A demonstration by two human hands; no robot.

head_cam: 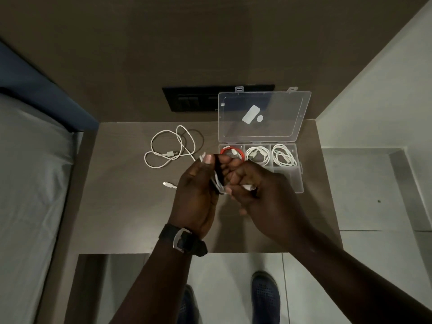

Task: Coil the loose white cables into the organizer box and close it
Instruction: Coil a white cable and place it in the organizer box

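Note:
Above the middle of the small table (121, 206), my left hand (198, 190) and my right hand (261, 195) together grip a folded bundle of white cable (217, 183). Its plug end (169, 184) trails onto the table to the left. A second loose white cable (168, 148) lies uncoiled at the back left. The clear organizer box (297, 181) stands at the back right with its lid (264, 113) raised. Its rear compartments hold a red cable (230, 152) and two coiled white cables (257, 155) (284, 155).
A black switch panel (187, 99) is on the wall behind the table. A bed (28, 183) borders the table's left side. Tiled floor and my two dark shoes (265, 298) show below the table's front edge.

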